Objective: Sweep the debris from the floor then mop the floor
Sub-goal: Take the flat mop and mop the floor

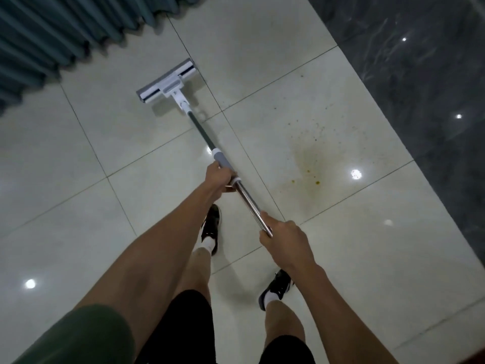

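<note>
head view: a flat mop (168, 81) is held with two hands, so the mopping part of the task seems to be started. the left hand (219, 177) is wrapped around the grey sleeve on the handle, and the right hand (283, 237) is closed around the upper end of the metal pole (249, 203). the mop head is laid flat on the pale tiled floor (78, 166), near the hem of a green curtain (52, 35), well apart from the dirty area. a yellowish stain with small dark specks (309, 158) is seen to the right of the pole, not yet reached by the mop. no broom or dustpan is visible, so it is judged that sweeping is finished or left incomplete; which one cannot be told. the specks suggest that some debris is left. most of the mopping is judged to be still ahead, the stain first of all
</note>
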`<control>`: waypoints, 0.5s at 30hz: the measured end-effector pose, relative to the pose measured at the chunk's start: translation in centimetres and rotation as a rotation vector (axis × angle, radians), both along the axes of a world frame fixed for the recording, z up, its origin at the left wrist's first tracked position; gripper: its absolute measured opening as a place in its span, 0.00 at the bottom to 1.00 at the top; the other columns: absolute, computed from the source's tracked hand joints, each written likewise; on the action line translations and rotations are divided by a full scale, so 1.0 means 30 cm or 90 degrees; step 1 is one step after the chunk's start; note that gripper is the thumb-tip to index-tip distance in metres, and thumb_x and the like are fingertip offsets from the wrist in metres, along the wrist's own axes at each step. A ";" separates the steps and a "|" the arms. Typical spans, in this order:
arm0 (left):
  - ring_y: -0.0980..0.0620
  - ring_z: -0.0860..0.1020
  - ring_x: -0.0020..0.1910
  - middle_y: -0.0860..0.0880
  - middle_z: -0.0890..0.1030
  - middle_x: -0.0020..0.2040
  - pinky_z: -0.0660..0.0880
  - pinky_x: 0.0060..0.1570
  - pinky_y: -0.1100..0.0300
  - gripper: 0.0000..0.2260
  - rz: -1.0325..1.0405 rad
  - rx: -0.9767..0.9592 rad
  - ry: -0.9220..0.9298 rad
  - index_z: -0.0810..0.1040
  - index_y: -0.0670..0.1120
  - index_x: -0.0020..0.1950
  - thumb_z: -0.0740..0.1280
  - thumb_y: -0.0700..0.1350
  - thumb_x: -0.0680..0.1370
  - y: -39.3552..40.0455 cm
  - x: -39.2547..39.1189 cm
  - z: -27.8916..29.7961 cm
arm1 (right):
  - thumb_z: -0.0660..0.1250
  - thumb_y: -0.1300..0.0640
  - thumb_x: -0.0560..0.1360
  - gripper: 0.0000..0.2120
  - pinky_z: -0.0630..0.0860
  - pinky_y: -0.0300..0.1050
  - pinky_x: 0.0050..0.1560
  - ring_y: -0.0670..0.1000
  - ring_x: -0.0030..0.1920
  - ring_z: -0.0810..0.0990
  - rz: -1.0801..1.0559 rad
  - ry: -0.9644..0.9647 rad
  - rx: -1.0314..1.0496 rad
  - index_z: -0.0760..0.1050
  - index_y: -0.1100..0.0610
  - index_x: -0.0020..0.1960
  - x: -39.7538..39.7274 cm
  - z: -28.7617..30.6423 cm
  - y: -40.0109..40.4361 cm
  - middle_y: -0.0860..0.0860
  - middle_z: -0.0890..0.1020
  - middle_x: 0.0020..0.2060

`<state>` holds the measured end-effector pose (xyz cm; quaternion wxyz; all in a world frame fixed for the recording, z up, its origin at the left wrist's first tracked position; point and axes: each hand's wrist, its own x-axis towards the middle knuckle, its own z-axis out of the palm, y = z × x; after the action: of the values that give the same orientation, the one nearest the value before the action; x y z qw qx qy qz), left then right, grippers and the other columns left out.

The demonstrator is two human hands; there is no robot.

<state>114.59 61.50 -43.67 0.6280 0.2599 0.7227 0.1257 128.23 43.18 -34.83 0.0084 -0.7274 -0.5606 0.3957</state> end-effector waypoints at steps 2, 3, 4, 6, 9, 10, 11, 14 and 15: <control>0.44 0.81 0.36 0.37 0.80 0.47 0.81 0.31 0.53 0.17 -0.015 0.000 0.015 0.72 0.37 0.61 0.70 0.32 0.74 0.138 -0.078 -0.024 | 0.60 0.50 0.80 0.21 0.77 0.47 0.39 0.55 0.37 0.77 -0.006 -0.004 -0.006 0.65 0.45 0.73 -0.084 -0.019 0.141 0.53 0.78 0.38; 0.45 0.81 0.36 0.38 0.79 0.46 0.81 0.30 0.54 0.16 -0.023 -0.002 0.024 0.72 0.37 0.61 0.69 0.32 0.75 0.200 -0.119 -0.037 | 0.59 0.49 0.81 0.21 0.77 0.47 0.39 0.55 0.38 0.77 -0.005 -0.007 -0.013 0.65 0.45 0.73 -0.130 -0.031 0.207 0.54 0.79 0.39; 0.45 0.81 0.36 0.39 0.79 0.46 0.80 0.30 0.54 0.15 -0.028 -0.005 0.032 0.72 0.38 0.60 0.69 0.32 0.75 0.257 -0.158 -0.051 | 0.59 0.49 0.81 0.21 0.77 0.47 0.39 0.55 0.38 0.78 0.000 -0.011 -0.018 0.64 0.45 0.74 -0.176 -0.041 0.266 0.54 0.80 0.40; 0.45 0.81 0.36 0.39 0.79 0.45 0.80 0.29 0.56 0.09 -0.042 -0.015 0.045 0.73 0.39 0.53 0.69 0.33 0.75 0.357 -0.226 -0.081 | 0.58 0.49 0.82 0.21 0.75 0.46 0.37 0.55 0.36 0.77 0.004 -0.023 -0.024 0.64 0.46 0.74 -0.258 -0.058 0.367 0.53 0.79 0.39; 0.45 0.81 0.37 0.40 0.79 0.44 0.80 0.28 0.56 0.05 -0.086 -0.047 0.053 0.74 0.40 0.47 0.68 0.33 0.76 0.437 -0.294 -0.117 | 0.57 0.49 0.82 0.20 0.70 0.45 0.35 0.54 0.34 0.74 -0.012 -0.045 -0.028 0.64 0.45 0.74 -0.337 -0.069 0.437 0.51 0.76 0.36; 0.45 0.81 0.37 0.40 0.80 0.44 0.80 0.28 0.55 0.04 -0.103 -0.056 0.058 0.74 0.39 0.47 0.68 0.33 0.76 0.442 -0.302 -0.125 | 0.57 0.48 0.82 0.20 0.70 0.45 0.35 0.54 0.34 0.75 -0.025 -0.043 -0.038 0.63 0.44 0.74 -0.353 -0.066 0.432 0.51 0.76 0.35; 0.45 0.81 0.37 0.40 0.80 0.44 0.80 0.28 0.54 0.03 -0.116 -0.064 0.064 0.74 0.39 0.47 0.68 0.34 0.77 0.437 -0.303 -0.131 | 0.56 0.48 0.82 0.21 0.70 0.45 0.35 0.54 0.34 0.76 -0.040 -0.035 -0.052 0.61 0.42 0.74 -0.362 -0.061 0.419 0.50 0.76 0.35; 0.44 0.81 0.39 0.38 0.79 0.47 0.80 0.28 0.54 0.05 -0.131 -0.084 0.076 0.74 0.38 0.53 0.68 0.35 0.78 0.399 -0.287 -0.132 | 0.53 0.45 0.83 0.22 0.72 0.45 0.36 0.51 0.35 0.76 -0.063 -0.010 -0.082 0.58 0.40 0.76 -0.367 -0.050 0.370 0.49 0.75 0.34; 0.44 0.82 0.39 0.38 0.79 0.48 0.81 0.28 0.54 0.05 -0.138 -0.088 0.073 0.74 0.38 0.52 0.67 0.36 0.78 0.380 -0.279 -0.130 | 0.53 0.45 0.83 0.22 0.72 0.45 0.36 0.50 0.35 0.76 -0.070 -0.008 -0.086 0.57 0.40 0.76 -0.360 -0.050 0.349 0.48 0.75 0.34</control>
<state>106.22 72.89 -47.57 0.6120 0.2998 0.7318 -0.0079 117.43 53.64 -36.33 -0.0228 -0.7584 -0.4918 0.4271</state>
